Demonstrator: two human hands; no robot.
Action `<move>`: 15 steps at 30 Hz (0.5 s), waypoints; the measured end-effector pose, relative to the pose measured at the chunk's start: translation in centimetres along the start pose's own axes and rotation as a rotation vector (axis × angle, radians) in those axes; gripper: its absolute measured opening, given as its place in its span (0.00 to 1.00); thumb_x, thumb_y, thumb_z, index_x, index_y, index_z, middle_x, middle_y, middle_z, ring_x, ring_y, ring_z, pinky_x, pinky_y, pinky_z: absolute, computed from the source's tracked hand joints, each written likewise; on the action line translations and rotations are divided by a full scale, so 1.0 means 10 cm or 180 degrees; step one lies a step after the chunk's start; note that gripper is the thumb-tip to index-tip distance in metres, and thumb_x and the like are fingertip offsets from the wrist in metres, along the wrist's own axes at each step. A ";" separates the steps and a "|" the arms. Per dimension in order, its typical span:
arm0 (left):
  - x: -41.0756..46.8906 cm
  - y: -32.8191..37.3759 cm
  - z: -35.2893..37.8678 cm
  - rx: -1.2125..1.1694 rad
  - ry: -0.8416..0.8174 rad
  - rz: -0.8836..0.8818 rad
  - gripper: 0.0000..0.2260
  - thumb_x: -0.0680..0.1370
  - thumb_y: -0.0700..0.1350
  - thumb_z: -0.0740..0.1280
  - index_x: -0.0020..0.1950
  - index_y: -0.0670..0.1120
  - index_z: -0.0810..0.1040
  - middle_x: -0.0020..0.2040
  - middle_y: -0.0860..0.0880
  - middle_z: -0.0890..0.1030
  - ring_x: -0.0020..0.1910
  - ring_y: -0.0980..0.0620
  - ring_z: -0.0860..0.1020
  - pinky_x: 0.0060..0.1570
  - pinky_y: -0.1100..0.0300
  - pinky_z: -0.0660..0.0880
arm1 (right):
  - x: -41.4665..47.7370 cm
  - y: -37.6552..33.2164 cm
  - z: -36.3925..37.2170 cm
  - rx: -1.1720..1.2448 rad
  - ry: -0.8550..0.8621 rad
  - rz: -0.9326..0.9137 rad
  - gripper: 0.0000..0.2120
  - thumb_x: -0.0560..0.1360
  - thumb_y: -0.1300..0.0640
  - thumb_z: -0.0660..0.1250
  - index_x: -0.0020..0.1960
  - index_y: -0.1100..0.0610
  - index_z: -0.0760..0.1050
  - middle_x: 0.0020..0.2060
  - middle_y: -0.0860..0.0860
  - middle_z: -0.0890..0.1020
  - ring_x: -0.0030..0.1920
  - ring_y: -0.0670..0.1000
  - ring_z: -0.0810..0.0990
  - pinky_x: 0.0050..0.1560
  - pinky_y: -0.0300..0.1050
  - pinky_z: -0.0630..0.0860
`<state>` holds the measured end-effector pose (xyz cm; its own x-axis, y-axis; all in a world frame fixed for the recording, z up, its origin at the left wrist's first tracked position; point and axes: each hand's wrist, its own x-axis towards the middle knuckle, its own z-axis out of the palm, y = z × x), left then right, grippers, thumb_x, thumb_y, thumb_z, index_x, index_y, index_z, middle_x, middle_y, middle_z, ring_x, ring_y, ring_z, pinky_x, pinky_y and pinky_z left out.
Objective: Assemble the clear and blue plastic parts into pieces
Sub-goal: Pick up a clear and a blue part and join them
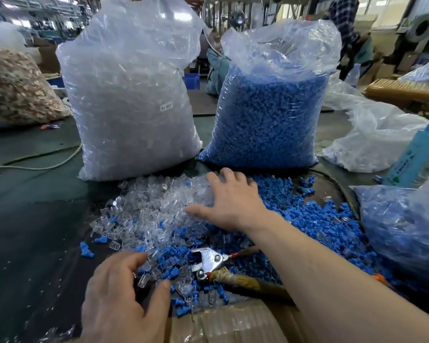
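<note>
Both hands (230, 201) spread on clear parts (149, 209)

bags (134, 95) wall the rear; pliers (208, 261) block centre; left table (35, 219) open

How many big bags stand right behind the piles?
2: the clear-parts bag on the left, the blue-parts bag on the right. More bags sit off to the sides, partly cut off.
</note>
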<state>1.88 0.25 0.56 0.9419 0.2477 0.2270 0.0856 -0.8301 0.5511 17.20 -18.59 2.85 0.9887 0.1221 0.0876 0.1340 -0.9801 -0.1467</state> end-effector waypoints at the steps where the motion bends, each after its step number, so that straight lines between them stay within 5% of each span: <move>1: 0.00 0.02 0.00 0.0058 -0.0058 -0.0062 0.30 0.65 0.52 0.80 0.65 0.50 0.76 0.67 0.50 0.74 0.69 0.46 0.69 0.69 0.44 0.64 | 0.05 -0.06 0.00 -0.0058 -0.0020 -0.0100 0.54 0.60 0.16 0.45 0.77 0.46 0.54 0.75 0.56 0.60 0.73 0.62 0.58 0.70 0.68 0.55; 7: 0.07 0.07 -0.02 0.0612 -0.0402 -0.0308 0.43 0.70 0.71 0.65 0.78 0.60 0.48 0.80 0.56 0.48 0.79 0.53 0.49 0.75 0.50 0.55 | 0.12 -0.32 -0.02 0.0004 -0.0449 -0.0569 0.51 0.61 0.16 0.47 0.76 0.44 0.57 0.74 0.53 0.66 0.71 0.61 0.62 0.68 0.68 0.58; 15: 0.10 -0.07 -0.02 0.0361 -0.0708 -0.0118 0.43 0.76 0.63 0.64 0.81 0.53 0.43 0.82 0.52 0.47 0.80 0.52 0.47 0.77 0.55 0.51 | -0.36 -0.44 -0.06 0.0142 -0.0452 -0.1177 0.39 0.67 0.23 0.56 0.72 0.43 0.64 0.66 0.48 0.71 0.66 0.55 0.65 0.66 0.59 0.65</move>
<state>2.74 1.17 0.54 0.9847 0.1735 0.0190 0.1455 -0.8763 0.4592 13.01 -14.79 3.80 0.8723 0.4890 0.0058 0.4824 -0.8585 -0.1738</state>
